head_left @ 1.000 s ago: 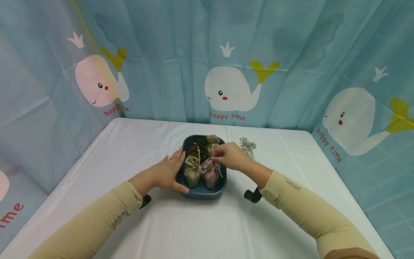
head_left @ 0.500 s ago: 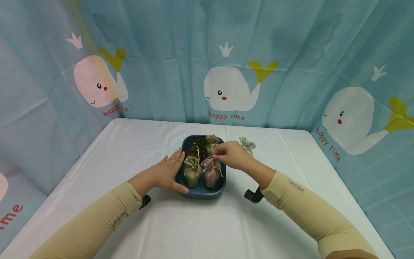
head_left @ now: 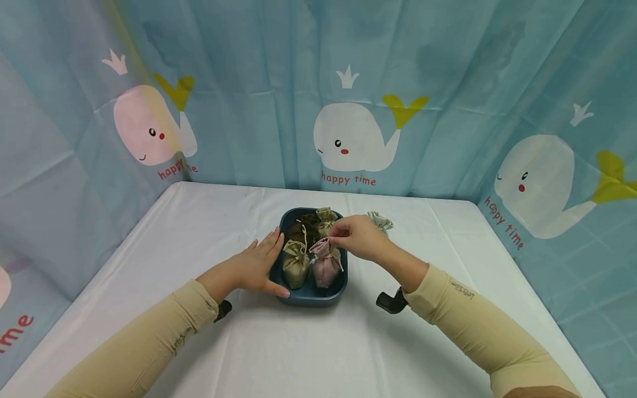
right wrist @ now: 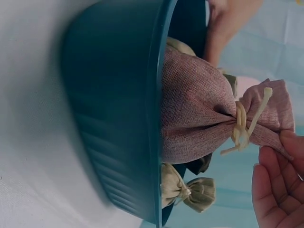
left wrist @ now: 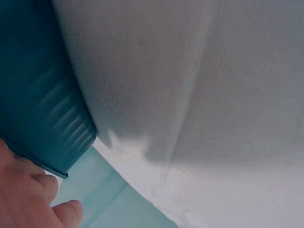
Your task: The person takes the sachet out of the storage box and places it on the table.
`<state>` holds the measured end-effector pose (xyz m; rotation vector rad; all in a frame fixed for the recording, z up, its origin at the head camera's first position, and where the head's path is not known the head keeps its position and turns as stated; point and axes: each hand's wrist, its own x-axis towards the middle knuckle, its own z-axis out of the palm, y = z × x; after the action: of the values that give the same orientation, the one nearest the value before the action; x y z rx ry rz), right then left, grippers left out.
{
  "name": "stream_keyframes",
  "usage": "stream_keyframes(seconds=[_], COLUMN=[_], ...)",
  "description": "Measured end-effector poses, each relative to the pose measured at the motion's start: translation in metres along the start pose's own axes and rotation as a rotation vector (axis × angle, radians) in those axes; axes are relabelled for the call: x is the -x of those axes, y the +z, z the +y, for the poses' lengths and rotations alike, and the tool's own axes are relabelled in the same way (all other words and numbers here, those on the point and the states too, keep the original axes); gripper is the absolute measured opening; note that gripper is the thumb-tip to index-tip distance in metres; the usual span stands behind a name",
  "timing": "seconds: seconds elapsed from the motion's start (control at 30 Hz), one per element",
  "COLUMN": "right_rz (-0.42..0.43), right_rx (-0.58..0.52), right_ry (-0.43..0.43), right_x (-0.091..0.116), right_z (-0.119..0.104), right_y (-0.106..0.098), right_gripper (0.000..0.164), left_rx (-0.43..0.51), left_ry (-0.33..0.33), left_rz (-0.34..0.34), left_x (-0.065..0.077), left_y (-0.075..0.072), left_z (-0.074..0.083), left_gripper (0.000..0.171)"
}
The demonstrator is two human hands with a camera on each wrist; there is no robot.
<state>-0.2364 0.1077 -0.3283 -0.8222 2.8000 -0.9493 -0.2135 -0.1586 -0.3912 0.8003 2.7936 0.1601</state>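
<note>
A blue plastic basin (head_left: 311,302) stands on the white table with several small drawstring pouches in it. My right hand (head_left: 359,237) pinches the gathered top of a dusty-pink pouch (head_left: 327,272) between thumb and fingers. In the right wrist view this pink pouch (right wrist: 199,109) bulges above the rim, its neck tied with a cream cord (right wrist: 241,126). At the basin's left side lies my left hand (head_left: 259,268), fingers straight along the rim and thumb at the near corner. An olive pouch (head_left: 296,270) sits left of the pink one.
Farther back in the basin are another olive pouch (head_left: 325,220) and a dark brown one (head_left: 303,229). A pale grey-green pouch (head_left: 380,220) lies on the table behind my right hand, partly hidden. A whale-print curtain (head_left: 278,138) encloses the table's back and sides.
My right hand has risen slightly, drawing the pink pouch's top upward a little. My left hand stays at the basin's rim.
</note>
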Motion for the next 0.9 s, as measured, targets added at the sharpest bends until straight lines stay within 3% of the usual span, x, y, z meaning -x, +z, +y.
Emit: stream_keyframes(seconds=[0.3, 0.9], right_rz=[0.005, 0.043], right_rx=[-0.008, -0.124], right_ry=[0.026, 0.026], right_x=[0.006, 0.016], right_z=[-0.005, -0.012], right_y=[-0.006, -0.02], right_gripper=[0.006, 0.006], left_rx=[-0.002, -0.001], left_ry=[-0.003, -0.014], left_rz=[-0.004, -0.016], left_x=[0.0, -0.002], left_y=[0.001, 0.001], left_z=[0.0, -0.003], left_gripper=[0.133, 0.135])
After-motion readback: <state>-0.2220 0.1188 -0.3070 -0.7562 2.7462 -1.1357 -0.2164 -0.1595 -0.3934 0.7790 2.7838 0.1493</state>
